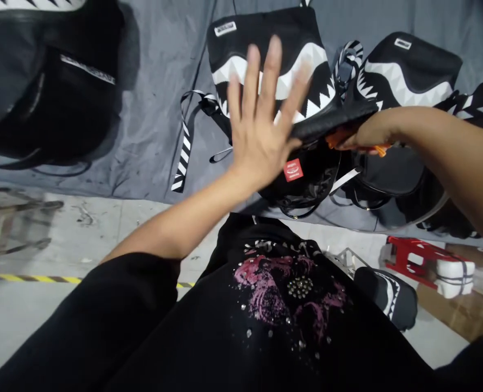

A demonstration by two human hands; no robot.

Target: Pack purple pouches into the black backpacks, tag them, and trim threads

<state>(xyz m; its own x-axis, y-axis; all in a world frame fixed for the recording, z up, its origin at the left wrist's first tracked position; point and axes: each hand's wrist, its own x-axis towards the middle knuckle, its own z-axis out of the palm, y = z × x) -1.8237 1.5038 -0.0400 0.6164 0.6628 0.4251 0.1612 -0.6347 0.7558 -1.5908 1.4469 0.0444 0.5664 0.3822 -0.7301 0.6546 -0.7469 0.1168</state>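
My left hand [258,139] is spread flat, palm down, over a black backpack [261,35] with a white and grey shark-tooth print; whether it touches the fabric I cannot tell. My right hand [374,129] is closed on an orange item [339,137], whose kind is mostly hidden by the fingers. It is at the backpack's near edge, by the dark opening. Inside that opening a red label [293,170] shows. A black-and-white striped strap [182,158] trails from the backpack's left side.
A second shark-print backpack [413,65] lies to the right on the grey cloth-covered table [163,65]. At the left sits a large black bag [54,103]. Below the table edge are a red hand truck [413,261] and another shark-print bag [384,296] at the floor's right.
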